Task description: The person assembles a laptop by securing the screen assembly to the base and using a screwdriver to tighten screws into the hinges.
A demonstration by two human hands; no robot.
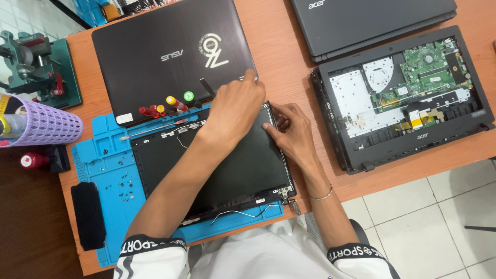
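A dark laptop screen panel in its lid frame lies on a blue work mat. My left hand reaches across to the panel's far right corner, fingers curled at the top edge; what it grips is hidden. My right hand rests on the panel's right edge, fingertips pressing the bezel just below the left hand. Thin white and black wires trail along the panel's near edge, beside a metal hinge.
A closed black laptop sits behind the mat with several screwdrivers at its front edge. An opened laptop base with green board lies right, another closed laptop behind it. Purple basket, green vise, black foam block are on the left.
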